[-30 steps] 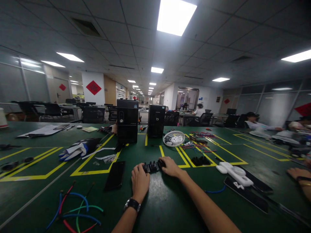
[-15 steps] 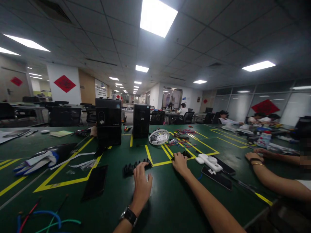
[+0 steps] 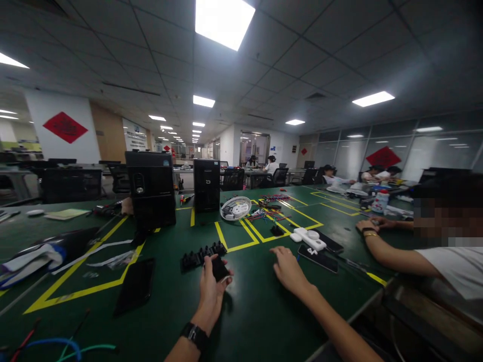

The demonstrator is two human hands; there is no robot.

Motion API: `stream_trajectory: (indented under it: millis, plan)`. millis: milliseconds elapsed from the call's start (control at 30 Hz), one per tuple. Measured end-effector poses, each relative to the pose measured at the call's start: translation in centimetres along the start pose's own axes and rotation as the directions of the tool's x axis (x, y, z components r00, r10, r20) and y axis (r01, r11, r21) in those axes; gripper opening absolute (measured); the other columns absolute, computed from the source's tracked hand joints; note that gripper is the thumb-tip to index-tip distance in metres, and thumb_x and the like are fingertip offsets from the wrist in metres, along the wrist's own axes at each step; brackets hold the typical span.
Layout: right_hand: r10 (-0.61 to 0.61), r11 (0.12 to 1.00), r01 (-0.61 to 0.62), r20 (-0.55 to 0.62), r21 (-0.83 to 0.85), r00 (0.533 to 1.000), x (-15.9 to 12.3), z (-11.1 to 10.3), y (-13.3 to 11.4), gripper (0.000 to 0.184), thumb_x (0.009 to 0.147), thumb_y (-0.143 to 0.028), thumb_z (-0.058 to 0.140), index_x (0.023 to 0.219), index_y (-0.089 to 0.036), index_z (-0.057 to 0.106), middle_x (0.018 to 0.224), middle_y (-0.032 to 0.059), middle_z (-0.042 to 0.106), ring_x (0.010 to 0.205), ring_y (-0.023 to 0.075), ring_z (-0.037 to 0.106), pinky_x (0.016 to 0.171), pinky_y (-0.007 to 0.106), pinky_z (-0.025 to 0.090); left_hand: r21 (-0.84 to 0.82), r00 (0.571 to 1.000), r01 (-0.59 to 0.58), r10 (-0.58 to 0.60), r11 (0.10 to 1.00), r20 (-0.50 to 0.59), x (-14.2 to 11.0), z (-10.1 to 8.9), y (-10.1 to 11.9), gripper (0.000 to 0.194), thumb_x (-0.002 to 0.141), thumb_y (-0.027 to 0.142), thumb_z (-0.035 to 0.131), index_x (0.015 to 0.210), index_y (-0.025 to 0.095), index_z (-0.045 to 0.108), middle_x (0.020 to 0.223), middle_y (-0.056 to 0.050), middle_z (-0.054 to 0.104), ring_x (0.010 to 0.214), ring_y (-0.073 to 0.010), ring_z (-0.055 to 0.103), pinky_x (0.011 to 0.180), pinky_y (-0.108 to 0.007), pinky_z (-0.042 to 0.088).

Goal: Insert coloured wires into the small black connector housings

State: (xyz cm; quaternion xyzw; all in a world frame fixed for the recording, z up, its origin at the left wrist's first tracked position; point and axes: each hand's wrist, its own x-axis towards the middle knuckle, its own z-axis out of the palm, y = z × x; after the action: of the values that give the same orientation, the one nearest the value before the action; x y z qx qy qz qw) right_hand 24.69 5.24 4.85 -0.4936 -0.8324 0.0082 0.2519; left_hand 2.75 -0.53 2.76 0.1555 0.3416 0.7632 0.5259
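My left hand (image 3: 210,285), with a watch on the wrist, is closed around a small black block (image 3: 219,268) just above the green table (image 3: 260,311). A row of black connector blocks (image 3: 202,255) lies on the table just beyond it. My right hand (image 3: 289,270) rests palm down on the table to the right, fingers apart, holding nothing. A black phone (image 3: 317,258) and a white plastic part (image 3: 308,239) lie past the right hand.
Two black computer towers (image 3: 151,188) (image 3: 206,185) stand at mid-table, with a white fan grille (image 3: 236,208) and loose wires (image 3: 269,213) beside them. A dark phone (image 3: 135,285) lies left. Coloured wires (image 3: 64,346) at bottom left. Another person's arm (image 3: 392,256) rests at the right.
The view swung right. My right hand reached out to the far right, then drew back to the table. My left hand left the block row and picked up a small black block.
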Motion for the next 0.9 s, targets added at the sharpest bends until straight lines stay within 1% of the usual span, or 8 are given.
stream_trajectory:
  millis: [100, 200, 300, 400, 500, 567, 667, 900]
  plan:
    - [0.039, 0.991, -0.027, 0.093, -0.130, 0.995, -1.6, 0.6, 3.9, 0.024, 0.086, -0.014, 0.042, 0.102, -0.018, 0.059, 0.107, 0.0108, 0.058, 0.100, 0.0235, 0.051, 0.083, 0.034, 0.036, 0.005, 1.000, 0.005, -0.006, 1.000, 0.014, 0.7, -0.6, 0.2, 0.038, 0.087, 0.052, 0.042, 0.108, 0.021, 0.051, 0.076, -0.004, 0.062, 0.050, -0.0180, 0.064, 0.045, -0.027, 0.045]
    - [-0.032, 0.984, 0.050, 0.107, -0.170, 0.994, -1.5, 1.6, 4.0, 0.025, 0.091, -0.017, 0.034, 0.091, -0.021, 0.059, 0.096, 0.0072, 0.060, 0.094, 0.0223, 0.054, 0.084, 0.039, 0.032, -0.004, 0.999, -0.005, 0.005, 1.000, -0.035, 1.4, -0.9, 0.4, 0.033, 0.089, 0.046, 0.042, 0.107, 0.020, 0.052, 0.078, -0.005, 0.063, 0.054, -0.0193, 0.066, 0.049, -0.028, 0.048]
    - [-0.109, 0.986, 0.120, 0.097, -0.115, 0.989, 0.6, 3.0, 0.6, 0.025, 0.093, -0.017, 0.032, 0.090, -0.020, 0.056, 0.091, 0.0065, 0.061, 0.090, 0.0225, 0.056, 0.086, 0.043, 0.030, -0.105, 0.997, -0.026, 0.018, 0.994, -0.075, 2.1, -1.3, 0.9, 0.025, 0.087, 0.037, 0.048, 0.104, 0.019, 0.053, 0.083, -0.006, 0.065, 0.062, -0.0211, 0.069, 0.058, -0.032, 0.053]
    - [-0.234, 0.964, 0.217, 0.104, 0.153, 0.967, 3.2, 4.6, -4.8, 0.022, 0.094, -0.021, 0.029, 0.092, -0.019, 0.051, 0.090, 0.0074, 0.062, 0.086, 0.0205, 0.059, 0.079, 0.035, 0.035, -0.198, 0.991, -0.075, 0.051, 0.977, -0.120, 2.8, -2.2, 2.0, 0.017, 0.084, 0.028, 0.050, 0.098, 0.019, 0.053, 0.081, -0.006, 0.066, 0.067, -0.0227, 0.070, 0.067, -0.036, 0.054]
    - [-0.332, 0.846, 0.259, 0.081, 0.467, 0.940, 4.7, 6.1, -10.2, 0.021, 0.095, -0.027, 0.031, 0.091, -0.019, 0.050, 0.086, 0.0061, 0.062, 0.080, 0.0185, 0.060, 0.071, 0.028, 0.039, -0.235, 0.982, -0.133, 0.096, 0.963, -0.163, 3.2, -3.1, 3.1, 0.015, 0.082, 0.026, 0.048, 0.095, 0.020, 0.051, 0.080, -0.005, 0.066, 0.070, -0.0231, 0.070, 0.069, -0.036, 0.054]
    - [-0.318, 0.771, 0.237, 0.035, 0.591, 0.947, 4.8, 6.8, -12.6, 0.020, 0.094, -0.030, 0.035, 0.090, -0.020, 0.051, 0.084, 0.0043, 0.063, 0.077, 0.0179, 0.060, 0.069, 0.026, 0.039, -0.254, 0.980, -0.151, 0.112, 0.955, -0.165, 3.3, -3.3, 3.7, 0.014, 0.082, 0.026, 0.048, 0.095, 0.021, 0.050, 0.080, -0.005, 0.066, 0.072, -0.0231, 0.070, 0.069, -0.035, 0.053]
    - [-0.254, 0.717, 0.185, 0.006, 0.672, 0.967, 4.2, 7.4, -13.9, 0.019, 0.092, -0.033, 0.040, 0.084, -0.020, 0.053, 0.078, 0.0021, 0.063, 0.071, 0.0169, 0.058, 0.064, 0.025, 0.038, -0.271, 0.984, -0.144, 0.109, 0.952, -0.139, 3.3, -3.0, 3.8, 0.014, 0.081, 0.029, 0.050, 0.093, 0.021, 0.050, 0.081, -0.006, 0.066, 0.074, -0.0235, 0.070, 0.067, -0.034, 0.053]
    - [-0.134, 0.650, 0.046, 0.054, 0.758, 0.989, 3.3, 7.3, -13.5, 0.021, 0.087, -0.034, 0.046, 0.074, -0.018, 0.051, 0.070, 0.0021, 0.060, 0.066, 0.0164, 0.056, 0.061, 0.025, 0.039, -0.222, 0.987, -0.144, 0.155, 0.964, 0.034, 2.5, -1.5, 2.5, 0.021, 0.079, 0.035, 0.058, 0.093, 0.022, 0.052, 0.082, -0.002, 0.064, 0.080, -0.0217, 0.068, 0.075, -0.034, 0.051]
